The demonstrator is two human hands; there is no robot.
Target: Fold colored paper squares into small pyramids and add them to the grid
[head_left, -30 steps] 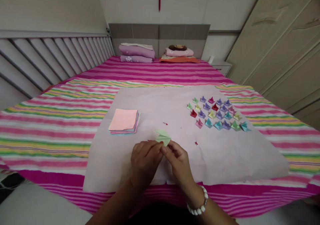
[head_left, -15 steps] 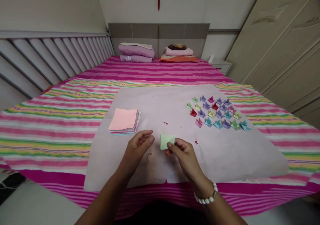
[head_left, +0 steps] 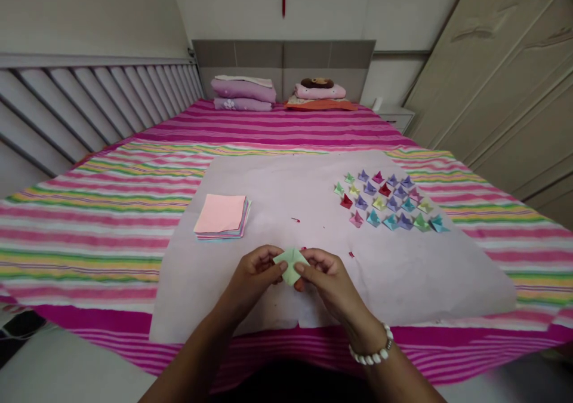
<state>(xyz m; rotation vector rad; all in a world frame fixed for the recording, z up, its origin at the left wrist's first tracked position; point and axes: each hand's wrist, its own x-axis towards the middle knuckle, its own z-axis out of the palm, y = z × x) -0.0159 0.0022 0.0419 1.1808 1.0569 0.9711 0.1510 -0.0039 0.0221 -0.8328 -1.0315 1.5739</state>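
Note:
A small light green folded paper [head_left: 290,265] is held between both hands above a pale pink sheet [head_left: 403,283] spread on the bed. My left hand [head_left: 254,274] pinches its left side with closed fingers. My right hand [head_left: 329,280], with a white bead bracelet at the wrist, pinches its right side. A stack of square coloured papers [head_left: 221,216], pink on top, lies to the left. Several small folded paper shapes [head_left: 389,203] in purple, blue, green, red and yellow lie in rows to the right.
The bed has a pink, green and yellow striped cover [head_left: 89,224]. Folded bedding and pillows [head_left: 244,94] lie at the headboard. A slatted rail [head_left: 89,104] runs along the left, wardrobe doors [head_left: 505,86] along the right. Tiny red scraps [head_left: 295,219] dot the sheet.
Half a second ago only my right hand held the green paper and my left hand was apart. Now my left hand has come back and both pinch the paper, which is turned.

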